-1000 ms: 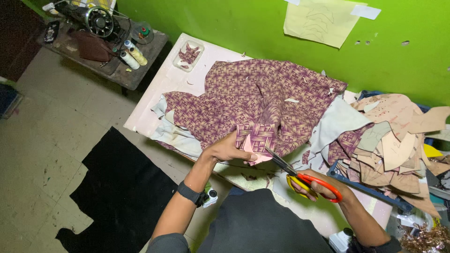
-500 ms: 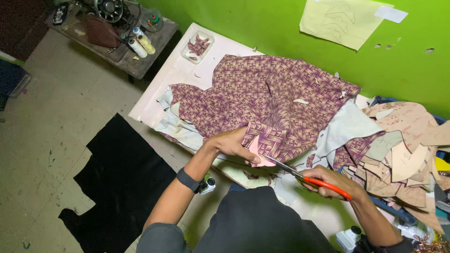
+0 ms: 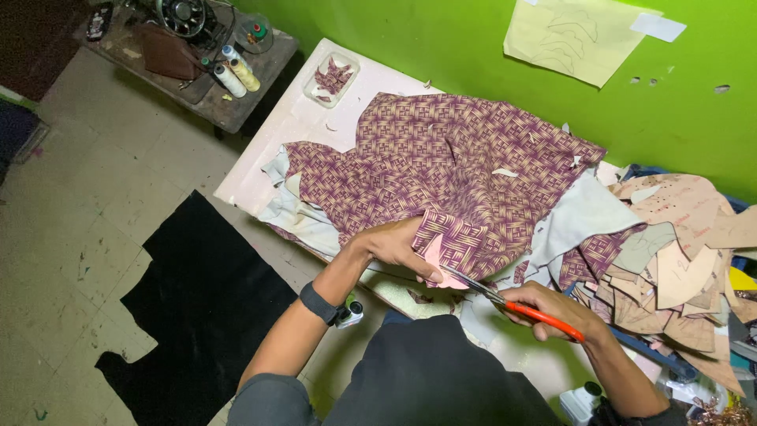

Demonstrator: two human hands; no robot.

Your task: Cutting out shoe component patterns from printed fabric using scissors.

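**Operator:** Report the position and state of both hands.

**Inspector:** The left hand (image 3: 398, 246) lies at the near edge of the patterned fabric (image 3: 449, 170), fingers curled, pinching a folded flap of the cloth together with a pink paper template (image 3: 436, 264) beneath it. A dark wristband (image 3: 318, 303) sits on that forearm. The right hand (image 3: 552, 312) is wrapped around the orange handles of the scissors (image 3: 512, 304); the fingers are closed through the loops. The blades point left, toward the left hand, and their tips meet the pink template just beside its fingers.

**Operator:** Location of the fabric?

**Inspector:** The purple-and-cream woven-print fabric is spread across the middle of the white bench (image 3: 292, 130), which stands against the green wall (image 3: 441, 39). Pale grey lining pieces (image 3: 303, 217) protrude from under its left edge and another lies to its right.

**Operator:** Surrounding items?

**Inspector:** A stack of tan cardboard patterns (image 3: 682, 260) occupies the right end of the bench. A small clear tray (image 3: 331, 79) holding fabric scraps sits at the far left corner. A paper sheet (image 3: 579, 39) is taped to the wall. A sewing machine (image 3: 181, 16) and thread spools (image 3: 235, 75) stand on a separate dark table at upper left. Black material (image 3: 201, 308) lies on the floor beside the bench.
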